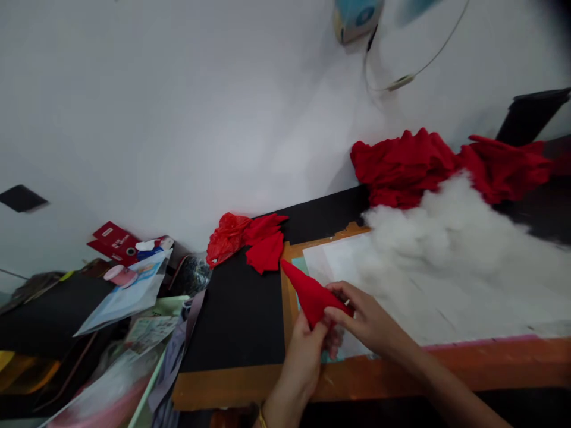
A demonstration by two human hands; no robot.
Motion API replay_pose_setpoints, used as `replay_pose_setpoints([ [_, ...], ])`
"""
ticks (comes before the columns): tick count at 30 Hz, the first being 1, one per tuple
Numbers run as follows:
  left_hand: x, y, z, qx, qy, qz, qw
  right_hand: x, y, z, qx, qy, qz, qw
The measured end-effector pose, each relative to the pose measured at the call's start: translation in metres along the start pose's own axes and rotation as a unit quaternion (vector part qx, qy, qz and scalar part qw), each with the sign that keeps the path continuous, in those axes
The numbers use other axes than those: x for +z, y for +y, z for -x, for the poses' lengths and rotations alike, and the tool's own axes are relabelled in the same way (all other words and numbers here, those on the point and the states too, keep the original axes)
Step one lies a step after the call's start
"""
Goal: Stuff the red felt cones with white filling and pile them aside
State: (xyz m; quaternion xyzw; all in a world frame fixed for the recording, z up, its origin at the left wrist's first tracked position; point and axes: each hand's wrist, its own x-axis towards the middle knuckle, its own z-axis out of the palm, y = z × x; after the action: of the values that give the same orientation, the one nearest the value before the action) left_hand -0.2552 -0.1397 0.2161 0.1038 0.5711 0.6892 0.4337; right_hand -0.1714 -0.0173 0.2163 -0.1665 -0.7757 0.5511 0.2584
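Note:
Between my two hands is a red cone-shaped fabric piece (310,291), its pointed end aimed up and to the left. My left hand (307,351) grips it from below, fingers wrapped around the lower side. With thumb and fingers, my right hand (357,312) pinches the wide end at the right. Whether that end is open or closed is hidden by the fingers. Right of my hands, a large heap of white fluffy stuffing (441,232) lies on white sheets (330,261) covering the table.
Red fabric pieces (405,163) are piled along the wall behind the stuffing. More red pieces (265,241) and a red plastic bag (227,235) lie on the black table top (236,315). At left stand a crate (154,380) and a red box (116,241). A cable (439,50) hangs above.

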Motion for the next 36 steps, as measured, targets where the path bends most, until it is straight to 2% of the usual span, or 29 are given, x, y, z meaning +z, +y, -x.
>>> replay_pose_setpoints([
  [3, -0.001, 0.001, 0.000, 0.001, 0.023, 0.041, 0.999, -0.013, -0.001, 0.005, -0.015, -0.007, 0.014, 1.000],
  [7, -0.004, 0.003, 0.004, -0.023, -0.009, 0.034, 0.999, -0.022, 0.009, 0.013, -0.078, -0.037, 0.048, 0.995],
  [10, -0.007, -0.003, 0.007, -0.023, -0.055, -0.028, 0.998, -0.014, 0.017, 0.015, -0.085, 0.017, 0.053, 0.995],
  [12, -0.010, -0.007, 0.007, 0.031, -0.043, -0.109, 0.993, -0.007, 0.021, 0.014, -0.092, 0.064, 0.056, 0.992],
  [15, -0.014, -0.011, 0.003, 0.163, 0.036, -0.238, 0.957, -0.001, 0.022, 0.014, -0.142, 0.089, 0.069, 0.983],
  [17, -0.017, -0.011, 0.001, 0.214, 0.063, -0.301, 0.927, 0.003, 0.022, 0.016, -0.178, 0.077, 0.072, 0.978],
  [21, -0.016, -0.009, -0.004, 0.231, 0.064, -0.375, 0.896, 0.012, 0.026, 0.021, -0.202, 0.040, 0.086, 0.975],
  [25, -0.016, -0.008, -0.009, 0.235, 0.058, -0.437, 0.866, 0.020, 0.040, 0.023, -0.137, 0.046, 0.126, 0.981],
  [27, -0.021, -0.007, -0.012, 0.237, 0.051, -0.496, 0.834, 0.022, 0.050, 0.024, -0.101, 0.040, 0.172, 0.979],
  [30, -0.032, -0.004, -0.011, 0.212, 0.039, -0.594, 0.775, 0.023, 0.060, 0.024, -0.084, 0.015, 0.250, 0.964],
  [33, -0.041, -0.001, -0.005, 0.231, 0.018, -0.617, 0.752, 0.022, 0.059, 0.023, -0.099, 0.005, 0.285, 0.953],
  [36, -0.044, 0.003, -0.003, 0.293, -0.051, -0.612, 0.733, 0.019, 0.050, 0.020, -0.162, 0.010, 0.303, 0.939],
])
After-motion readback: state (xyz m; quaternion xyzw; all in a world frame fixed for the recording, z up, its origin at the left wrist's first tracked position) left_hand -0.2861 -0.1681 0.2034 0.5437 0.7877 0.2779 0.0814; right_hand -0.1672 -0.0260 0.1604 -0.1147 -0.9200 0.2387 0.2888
